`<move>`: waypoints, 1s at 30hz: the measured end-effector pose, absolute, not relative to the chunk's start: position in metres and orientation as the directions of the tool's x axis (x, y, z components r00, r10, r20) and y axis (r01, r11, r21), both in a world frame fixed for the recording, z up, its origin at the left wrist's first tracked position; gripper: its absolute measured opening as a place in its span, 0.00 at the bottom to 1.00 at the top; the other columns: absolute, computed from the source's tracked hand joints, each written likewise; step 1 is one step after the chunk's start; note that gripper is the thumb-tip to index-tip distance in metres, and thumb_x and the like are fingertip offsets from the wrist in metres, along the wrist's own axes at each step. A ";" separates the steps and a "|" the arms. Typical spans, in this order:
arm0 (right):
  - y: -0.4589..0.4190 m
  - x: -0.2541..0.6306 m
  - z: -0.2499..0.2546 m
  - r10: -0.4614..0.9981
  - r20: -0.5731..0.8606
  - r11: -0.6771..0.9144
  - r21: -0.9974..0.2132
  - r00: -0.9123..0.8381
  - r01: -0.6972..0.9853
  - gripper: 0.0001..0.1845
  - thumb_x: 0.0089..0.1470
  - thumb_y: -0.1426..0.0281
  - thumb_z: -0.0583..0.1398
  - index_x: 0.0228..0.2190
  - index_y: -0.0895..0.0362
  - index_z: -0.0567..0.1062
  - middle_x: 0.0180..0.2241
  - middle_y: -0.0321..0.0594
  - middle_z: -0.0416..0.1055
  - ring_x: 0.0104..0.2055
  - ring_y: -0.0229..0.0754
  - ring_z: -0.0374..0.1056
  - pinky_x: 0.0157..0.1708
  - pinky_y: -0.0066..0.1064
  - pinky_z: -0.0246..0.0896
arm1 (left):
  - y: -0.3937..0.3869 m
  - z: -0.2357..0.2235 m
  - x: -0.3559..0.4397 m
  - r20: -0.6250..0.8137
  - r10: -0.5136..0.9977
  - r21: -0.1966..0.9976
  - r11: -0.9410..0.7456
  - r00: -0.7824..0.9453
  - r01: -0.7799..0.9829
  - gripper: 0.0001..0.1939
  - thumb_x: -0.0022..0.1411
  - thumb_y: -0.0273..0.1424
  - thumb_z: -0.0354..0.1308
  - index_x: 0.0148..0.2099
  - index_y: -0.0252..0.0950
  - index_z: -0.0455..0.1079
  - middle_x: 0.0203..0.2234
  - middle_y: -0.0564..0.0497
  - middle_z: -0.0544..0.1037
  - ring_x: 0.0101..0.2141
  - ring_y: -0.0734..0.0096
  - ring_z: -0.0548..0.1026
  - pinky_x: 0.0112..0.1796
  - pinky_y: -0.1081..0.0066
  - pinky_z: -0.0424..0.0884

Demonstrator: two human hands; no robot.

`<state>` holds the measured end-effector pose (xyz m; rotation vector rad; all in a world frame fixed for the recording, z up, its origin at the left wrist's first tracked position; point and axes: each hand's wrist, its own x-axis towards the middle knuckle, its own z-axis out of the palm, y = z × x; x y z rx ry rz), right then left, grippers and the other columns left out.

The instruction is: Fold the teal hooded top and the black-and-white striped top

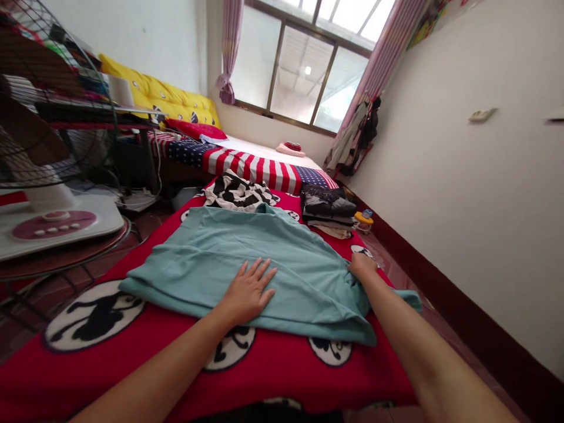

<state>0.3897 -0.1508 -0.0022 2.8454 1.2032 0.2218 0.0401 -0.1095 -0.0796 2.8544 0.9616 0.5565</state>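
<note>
A light teal shirt (229,247) lies spread across a red cloth (185,364) printed with white ovals and black figures. My left hand (249,292) rests flat on the middle of the shirt near its front edge, fingers spread. At the shirt's right side, my right hand (363,267) is closed on a bunched part of the fabric. A bit of teal cloth, likely a sleeve, sticks out to the right beyond my right forearm. The right fingertips are mostly hidden in the folds.
Behind the shirt lie a crumpled black-and-white cloth (240,192) and a stack of folded dark clothes (328,205). A yellow-lidded jar (363,218) stands beside the stack. To the left, a fan (57,217) stands on a round stool. A bed (259,170) is farther back; a wall runs along the right.
</note>
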 end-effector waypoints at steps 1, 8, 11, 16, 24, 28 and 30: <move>-0.143 0.385 0.006 0.726 0.099 -0.688 0.104 0.681 0.718 0.15 0.50 0.73 0.62 0.40 0.67 0.78 0.42 0.64 0.75 0.47 0.57 0.72 0.42 0.41 0.65 | -0.110 -0.079 0.040 0.314 0.601 0.187 -0.798 0.735 0.573 0.27 0.67 0.41 0.46 0.66 0.44 0.56 0.66 0.48 0.53 0.65 0.55 0.51 0.61 0.49 0.47; -0.107 0.295 -0.003 0.949 0.110 -0.305 0.070 0.296 0.950 0.20 0.60 0.66 0.53 0.51 0.55 0.73 0.54 0.50 0.68 0.55 0.48 0.65 0.53 0.38 0.58 | -0.109 -0.080 0.040 0.309 0.601 0.198 -0.799 0.737 0.568 0.27 0.68 0.42 0.45 0.66 0.44 0.55 0.66 0.47 0.53 0.65 0.54 0.50 0.61 0.48 0.47; -0.112 0.283 -0.039 0.998 0.061 0.032 0.014 -0.033 0.999 0.24 0.62 0.61 0.50 0.58 0.47 0.65 0.62 0.39 0.59 0.63 0.42 0.54 0.60 0.37 0.48 | -0.109 -0.081 0.040 0.316 0.597 0.210 -0.802 0.737 0.559 0.27 0.68 0.43 0.45 0.66 0.45 0.56 0.66 0.48 0.53 0.65 0.54 0.50 0.61 0.48 0.47; -0.104 0.318 -0.050 0.976 -0.007 -0.215 0.045 0.215 0.976 0.31 0.65 0.56 0.41 0.65 0.51 0.49 0.69 0.41 0.39 0.70 0.43 0.34 0.64 0.46 0.33 | -0.110 -0.079 0.039 0.307 0.603 0.211 -0.797 0.736 0.566 0.27 0.68 0.43 0.44 0.66 0.44 0.55 0.66 0.47 0.53 0.65 0.54 0.50 0.62 0.47 0.46; -0.087 0.277 -0.026 0.900 0.043 -0.436 0.110 0.434 0.893 0.37 0.63 0.56 0.44 0.65 0.64 0.47 0.68 0.55 0.36 0.70 0.53 0.31 0.63 0.56 0.29 | -0.108 -0.082 0.039 0.311 0.599 0.219 -0.801 0.738 0.557 0.28 0.68 0.48 0.41 0.67 0.46 0.54 0.67 0.50 0.52 0.66 0.55 0.49 0.62 0.47 0.47; -0.112 0.259 -0.043 0.994 -0.050 0.096 -0.043 -0.098 0.994 0.37 0.62 0.49 0.42 0.66 0.49 0.41 0.69 0.37 0.33 0.70 0.44 0.31 0.64 0.47 0.35 | -0.108 -0.082 0.039 0.305 0.606 0.214 -0.796 0.735 0.567 0.28 0.68 0.46 0.42 0.66 0.45 0.55 0.66 0.49 0.53 0.65 0.55 0.50 0.62 0.48 0.46; -0.130 0.282 -0.049 0.992 -0.108 0.057 -0.016 -0.059 0.998 0.36 0.62 0.49 0.41 0.66 0.47 0.43 0.69 0.35 0.33 0.70 0.45 0.31 0.64 0.48 0.33 | -0.108 -0.082 0.039 0.302 0.602 0.209 -0.799 0.739 0.565 0.28 0.68 0.45 0.43 0.66 0.45 0.55 0.67 0.49 0.53 0.66 0.55 0.49 0.62 0.48 0.46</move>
